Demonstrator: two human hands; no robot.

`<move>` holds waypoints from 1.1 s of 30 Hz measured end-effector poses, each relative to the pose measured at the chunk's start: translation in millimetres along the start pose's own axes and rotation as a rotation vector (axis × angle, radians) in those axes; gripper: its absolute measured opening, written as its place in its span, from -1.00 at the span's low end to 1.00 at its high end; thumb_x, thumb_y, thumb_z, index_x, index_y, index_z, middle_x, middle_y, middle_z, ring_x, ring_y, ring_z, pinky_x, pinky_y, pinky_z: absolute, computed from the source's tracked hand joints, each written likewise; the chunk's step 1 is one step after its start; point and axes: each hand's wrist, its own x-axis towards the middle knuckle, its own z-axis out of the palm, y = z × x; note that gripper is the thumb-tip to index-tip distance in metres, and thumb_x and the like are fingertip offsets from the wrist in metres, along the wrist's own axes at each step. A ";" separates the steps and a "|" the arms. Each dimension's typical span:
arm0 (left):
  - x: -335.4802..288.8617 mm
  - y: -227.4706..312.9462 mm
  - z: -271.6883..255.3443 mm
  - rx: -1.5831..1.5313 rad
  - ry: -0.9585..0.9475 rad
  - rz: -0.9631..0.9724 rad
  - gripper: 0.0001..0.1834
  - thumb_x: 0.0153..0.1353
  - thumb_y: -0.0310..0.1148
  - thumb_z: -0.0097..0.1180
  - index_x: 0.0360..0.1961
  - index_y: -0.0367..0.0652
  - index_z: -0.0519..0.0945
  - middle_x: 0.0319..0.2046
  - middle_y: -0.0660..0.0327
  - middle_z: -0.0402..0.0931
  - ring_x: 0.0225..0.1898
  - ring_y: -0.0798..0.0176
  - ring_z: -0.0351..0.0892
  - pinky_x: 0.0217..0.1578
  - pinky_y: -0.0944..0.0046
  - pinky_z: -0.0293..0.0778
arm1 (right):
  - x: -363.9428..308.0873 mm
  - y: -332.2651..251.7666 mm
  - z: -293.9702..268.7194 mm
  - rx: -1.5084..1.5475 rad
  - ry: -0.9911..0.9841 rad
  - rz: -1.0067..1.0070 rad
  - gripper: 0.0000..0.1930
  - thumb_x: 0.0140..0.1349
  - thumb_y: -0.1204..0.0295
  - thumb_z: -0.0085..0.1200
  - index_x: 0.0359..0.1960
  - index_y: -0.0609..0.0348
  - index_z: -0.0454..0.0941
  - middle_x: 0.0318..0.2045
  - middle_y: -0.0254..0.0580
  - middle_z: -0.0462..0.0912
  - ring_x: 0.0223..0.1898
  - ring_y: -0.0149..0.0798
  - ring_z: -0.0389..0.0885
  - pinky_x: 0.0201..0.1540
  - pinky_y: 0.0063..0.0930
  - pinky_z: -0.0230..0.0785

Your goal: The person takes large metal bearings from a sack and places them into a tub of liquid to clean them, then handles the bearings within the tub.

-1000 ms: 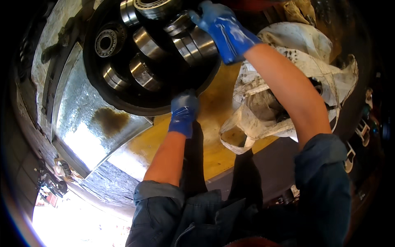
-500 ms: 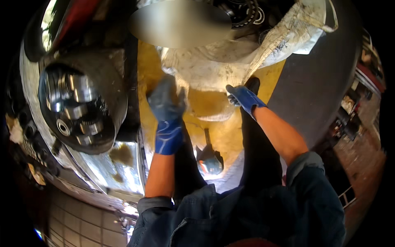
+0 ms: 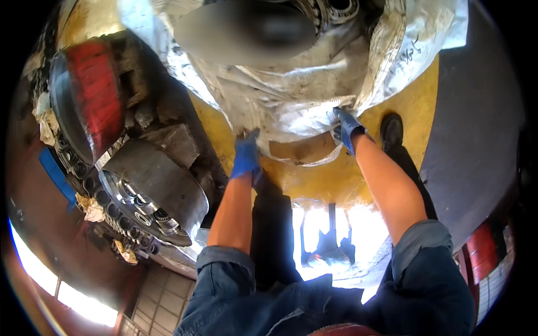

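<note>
A large, dirty white woven sack [image 3: 302, 84] spreads in front of me, its near edge gathered and creased. My left hand [image 3: 245, 155], in a blue glove, is closed on the gathered left part of that edge. To the right, my right hand [image 3: 348, 130], also gloved in blue, grips the near edge beside a fold. Between the two hands hangs a pale looped strap or hem [image 3: 314, 163]. Metal bearings [image 3: 342, 10] show inside the sack at the top; a blurred oval hides much of its mouth.
To the left stands a grey metal drum [image 3: 162, 173] holding shiny bearing rings [image 3: 147, 208], with a red-and-black drum [image 3: 95, 101] beyond it. Several rings [image 3: 112, 210] line the far left. Yellow floor [image 3: 302, 182] lies under the sack; my shoe [image 3: 392, 131] is at right.
Both hands have come onto the sack's near edge and closed there; the left was blurred and apart from it. My view has shifted, and the sack now fills more of it.
</note>
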 end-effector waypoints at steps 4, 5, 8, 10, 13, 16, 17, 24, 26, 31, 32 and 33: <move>46.7 22.5 -2.5 -0.433 -0.028 -0.201 -0.58 0.33 -0.16 0.23 0.15 -0.05 0.53 0.00 0.16 0.62 -0.02 0.19 0.59 0.01 0.12 0.53 | 20.0 8.5 -6.2 -0.020 -0.125 -0.108 -0.50 0.26 -0.14 0.14 -0.13 0.06 0.64 -0.26 -0.26 0.69 -0.26 -0.37 0.64 -0.08 -0.44 0.47; 52.2 32.1 9.7 -0.406 -0.093 -0.194 -0.61 0.34 -0.14 0.21 0.12 -0.05 0.55 -0.07 0.19 0.62 -0.09 0.20 0.59 -0.02 0.13 0.54 | 14.3 -0.2 -17.2 0.005 -0.134 -0.169 -0.57 0.33 -0.06 0.11 -0.20 0.07 0.66 -0.34 -0.32 0.68 -0.34 -0.43 0.63 -0.16 -0.50 0.48; 68.3 85.7 55.1 -0.546 -0.146 -0.148 -0.74 0.37 -0.27 0.12 -0.02 -0.15 0.58 -0.29 0.23 0.59 -0.15 0.18 0.62 -0.02 0.26 0.48 | 7.2 -50.9 -32.6 -0.106 -0.244 -0.471 -0.54 0.37 -0.06 0.01 -0.18 0.11 0.64 -0.30 -0.28 0.66 -0.25 -0.32 0.61 -0.11 -0.43 0.46; 137.6 140.3 33.2 -0.777 -0.366 0.183 -0.76 0.34 -0.33 0.15 -0.01 -0.14 0.60 -0.14 0.15 0.64 -0.04 0.15 0.63 0.09 0.18 0.53 | -10.5 -112.1 9.6 0.020 -0.290 -0.482 -0.66 0.39 0.10 0.06 -0.16 0.14 0.64 -0.26 -0.22 0.68 -0.24 -0.31 0.62 -0.06 -0.43 0.46; 203.7 199.6 44.0 0.204 -0.327 0.914 -0.65 0.34 -0.36 0.19 0.14 -0.13 0.55 -0.07 0.15 0.70 -0.04 0.12 0.66 0.01 0.16 0.59 | 62.0 -205.4 -13.8 -0.484 -0.122 -0.847 -0.70 0.40 0.21 0.04 -0.11 0.20 0.64 -0.15 -0.16 0.72 -0.09 -0.28 0.65 0.05 -0.39 0.44; 186.1 193.8 73.0 -0.088 -0.135 0.563 -0.69 0.35 -0.44 0.17 0.10 -0.08 0.54 -0.20 0.17 0.68 -0.23 0.22 0.67 -0.34 0.32 0.58 | 76.3 -190.5 -19.7 -0.415 -0.126 -0.765 -0.70 0.35 0.23 0.09 -0.06 0.18 0.64 -0.10 -0.09 0.73 -0.01 -0.18 0.68 0.07 -0.31 0.47; 173.3 195.3 74.2 -0.259 -0.113 0.408 -0.73 0.34 -0.48 0.16 0.05 -0.05 0.55 -0.25 0.16 0.65 -0.32 0.28 0.67 -0.48 0.43 0.55 | 64.7 -187.3 -16.8 -0.524 -0.121 -0.840 -0.72 0.30 0.27 0.16 -0.06 0.16 0.64 -0.10 -0.05 0.73 -0.02 -0.12 0.69 0.06 -0.26 0.50; 130.2 150.6 20.2 -0.561 -0.219 0.188 -0.66 0.44 -0.20 0.06 0.15 -0.06 0.49 -0.04 0.21 0.63 0.02 0.13 0.62 0.06 -0.03 0.56 | 22.5 -149.5 19.8 -0.999 0.252 -1.121 -0.50 0.25 0.12 0.21 0.16 0.09 0.53 0.10 -0.04 0.64 0.15 -0.12 0.61 0.20 -0.33 0.42; 89.2 111.9 29.1 -0.519 -0.122 0.110 -0.54 0.43 -0.13 0.08 0.26 -0.06 0.45 0.14 0.12 0.55 0.16 0.04 0.54 0.17 -0.03 0.48 | -35.6 -97.5 0.7 -1.307 0.294 -1.436 -0.39 0.28 0.01 0.17 0.28 0.05 0.43 0.25 -0.07 0.53 0.28 -0.11 0.49 0.32 -0.27 0.29; 25.5 67.7 17.6 -0.475 -0.144 0.127 -0.34 0.44 -0.02 0.08 0.45 -0.04 0.27 0.36 0.05 0.35 0.37 0.00 0.35 0.29 -0.08 0.34 | -8.1 -13.7 -13.0 -1.756 0.024 -1.819 -0.39 0.26 0.05 0.15 0.29 -0.01 0.37 0.26 -0.12 0.49 0.26 -0.03 0.48 0.29 -0.04 0.27; 19.7 67.4 18.6 -0.543 -0.082 0.128 -0.32 0.45 -0.04 0.07 0.47 -0.09 0.24 0.40 0.01 0.27 0.41 -0.03 0.27 0.32 -0.06 0.29 | 2.3 -16.0 -15.6 -1.791 0.037 -1.828 -0.44 0.23 0.10 0.15 0.24 -0.01 0.41 0.19 -0.14 0.52 0.20 -0.04 0.50 0.25 -0.08 0.29; 18.1 70.8 22.1 -0.535 0.062 0.071 -0.32 0.46 -0.01 0.04 0.47 -0.11 0.25 0.40 0.01 0.27 0.40 0.02 0.30 0.32 -0.02 0.32 | 14.7 -21.0 -20.3 -1.827 0.053 -1.832 -0.48 0.20 0.15 0.15 0.20 -0.02 0.45 0.12 -0.15 0.55 0.15 -0.06 0.52 0.20 -0.11 0.32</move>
